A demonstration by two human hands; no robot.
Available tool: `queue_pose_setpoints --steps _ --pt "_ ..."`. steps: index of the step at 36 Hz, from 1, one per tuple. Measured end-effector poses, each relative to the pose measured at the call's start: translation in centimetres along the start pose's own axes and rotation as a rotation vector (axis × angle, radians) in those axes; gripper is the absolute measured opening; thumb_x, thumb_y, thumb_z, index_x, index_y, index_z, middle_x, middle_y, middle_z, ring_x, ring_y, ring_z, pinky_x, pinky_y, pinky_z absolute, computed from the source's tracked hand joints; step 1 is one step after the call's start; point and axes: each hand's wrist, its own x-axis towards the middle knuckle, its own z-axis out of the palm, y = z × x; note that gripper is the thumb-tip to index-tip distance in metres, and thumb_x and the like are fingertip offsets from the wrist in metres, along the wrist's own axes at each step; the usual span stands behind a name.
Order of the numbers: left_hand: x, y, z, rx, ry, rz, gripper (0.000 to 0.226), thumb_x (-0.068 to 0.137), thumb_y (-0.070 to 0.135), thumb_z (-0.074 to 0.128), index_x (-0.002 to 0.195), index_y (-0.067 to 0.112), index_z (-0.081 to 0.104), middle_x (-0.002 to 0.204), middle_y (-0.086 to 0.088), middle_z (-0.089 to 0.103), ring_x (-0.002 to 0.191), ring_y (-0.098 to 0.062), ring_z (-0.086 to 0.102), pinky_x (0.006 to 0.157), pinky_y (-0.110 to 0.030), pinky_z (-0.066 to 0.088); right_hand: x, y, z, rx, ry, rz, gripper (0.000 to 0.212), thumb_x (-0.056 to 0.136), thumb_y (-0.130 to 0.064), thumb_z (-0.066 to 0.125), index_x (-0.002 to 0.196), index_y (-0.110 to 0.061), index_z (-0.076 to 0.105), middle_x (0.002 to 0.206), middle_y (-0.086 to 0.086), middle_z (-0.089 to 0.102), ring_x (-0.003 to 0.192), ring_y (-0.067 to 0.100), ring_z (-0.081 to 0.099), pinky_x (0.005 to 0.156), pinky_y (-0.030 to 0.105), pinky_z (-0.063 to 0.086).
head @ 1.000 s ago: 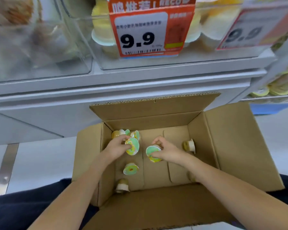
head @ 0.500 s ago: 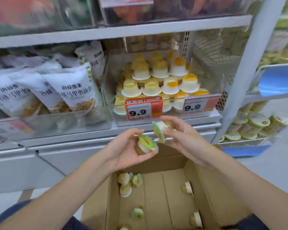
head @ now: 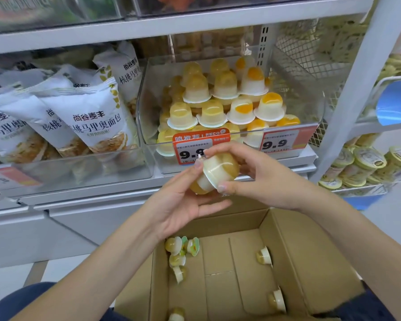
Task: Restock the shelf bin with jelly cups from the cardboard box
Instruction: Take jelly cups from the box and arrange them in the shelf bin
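Two jelly cups pinched between left hand and right hand below the shelf bin — next, lift them in.

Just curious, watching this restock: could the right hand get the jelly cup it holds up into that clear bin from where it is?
Probably yes. The right hand holds the jelly cup just below the clear bin, whose top looks open. The stacked cups leave little room in front, so it must lift over the front wall.

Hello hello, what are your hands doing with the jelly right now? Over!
Both hands, left hand and right hand, hold jelly cups together. Below the shelf bin, above the cardboard box. Nothing in the way.
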Motion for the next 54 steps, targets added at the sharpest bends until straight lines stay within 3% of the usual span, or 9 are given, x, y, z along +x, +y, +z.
queue_pose_setpoints --steps 6,20,22,24,28,32,37,50,54 --pt "-0.2 -0.4 0.6 -0.044 -0.075 -0.043 0.057 0.052 0.022 0.091 0.102 0.001 0.072 0.116 -0.023 0.064 0.102 -0.032 0.066 0.074 -0.033 0.059 -0.4 0.1 0.2 -0.124 0.033 0.004 0.061 0.069 -0.023 0.084 0.123 -0.028 0.056 0.116 -0.017 0.057 0.112 0.008 0.055 0.098 0.037 0.048" --pt "-0.9 0.3 0.8 0.056 -0.01 -0.046 0.053 0.051 0.021 0.092 0.097 0.003 0.074 0.11 -0.023 0.067 0.095 -0.031 0.069 0.075 -0.037 0.059 0.0 0.0 0.4 -0.089 0.101 0.049 0.059 0.066 -0.025 0.086 0.118 -0.03 0.059 0.112 -0.01 0.062 0.105 0.011 0.06 0.094 0.038 0.051" --pt "-1.1 0.8 1.1 0.155 0.03 -0.034 0.031 0.072 0.029 0.079 0.098 0.012 0.076 0.114 -0.019 0.067 0.104 -0.033 0.066 0.082 -0.043 0.057 0.2 -0.1 0.4 -0.061 0.165 0.048 0.058 0.064 -0.026 0.087 0.115 -0.031 0.061 0.111 -0.01 0.064 0.104 0.009 0.061 0.093 0.037 0.052" --pt "-1.0 1.4 1.3 0.408 0.124 0.022 0.035 0.083 0.038 0.061 0.109 0.017 0.07 0.115 -0.01 0.068 0.106 -0.027 0.065 0.087 -0.044 0.055 0.6 -0.2 0.1 -0.013 0.266 0.052 0.056 0.06 -0.034 0.085 0.112 -0.035 0.063 0.11 -0.011 0.065 0.102 0.008 0.063 0.092 0.034 0.053" --pt "-0.4 2.9 0.2 0.926 0.463 0.311 0.019 0.088 0.035 0.061 0.1 0.021 0.066 0.1 0.005 0.07 0.092 -0.008 0.067 0.08 -0.027 0.056 2.4 -0.7 -2.2 0.144 0.546 0.075 0.058 0.06 -0.044 0.083 0.113 -0.032 0.062 0.108 -0.002 0.069 0.099 0.019 0.066 0.086 0.034 0.055" --pt "0.3 4.1 -1.8 1.123 0.61 0.494 0.007 0.082 0.016 0.07 0.08 0.021 0.066 0.077 0.007 0.069 0.07 0.0 0.061 0.062 -0.009 0.045 6.1 -1.9 -5.2 0.022 0.735 0.029 0.057 0.073 -0.036 0.081 0.122 -0.027 0.053 0.118 -0.004 0.061 0.104 0.014 0.062 0.088 0.034 0.054" --pt "0.5 4.5 -2.1 1.148 0.64 0.506 0.008 0.081 0.014 0.07 0.076 0.018 0.066 0.075 0.003 0.068 0.068 -0.004 0.06 0.06 -0.006 0.042 11.1 -2.7 -6.6 -0.029 0.814 0.072 0.07 0.07 -0.04 0.081 0.126 -0.016 0.047 0.118 -0.002 0.058 0.107 0.015 0.058 0.094 0.04 0.051" --pt "0.5 5.4 -2.8 1.279 0.523 0.469 0.022 0.072 -0.004 0.066 0.075 0.018 0.062 0.078 0.008 0.067 0.073 -0.008 0.062 0.064 -0.007 0.045 16.5 -3.5 -7.7 -0.347 0.693 0.118 0.076 0.075 -0.032 0.08 0.135 -0.016 0.038 0.116 -0.005 0.051 0.103 0.011 0.049 0.084 0.019 0.04" --pt "0.5 5.7 -2.9 1.297 0.5 0.461 0.025 0.071 -0.006 0.065 0.076 0.017 0.063 0.078 0.008 0.067 0.074 -0.006 0.062 0.068 -0.012 0.047 17.1 -3.8 -8.3 -0.434 0.578 0.173 0.07 0.073 -0.039 0.08 0.131 -0.022 0.044 0.12 -0.004 0.055 0.105 0.015 0.055 0.083 0.025 0.042"
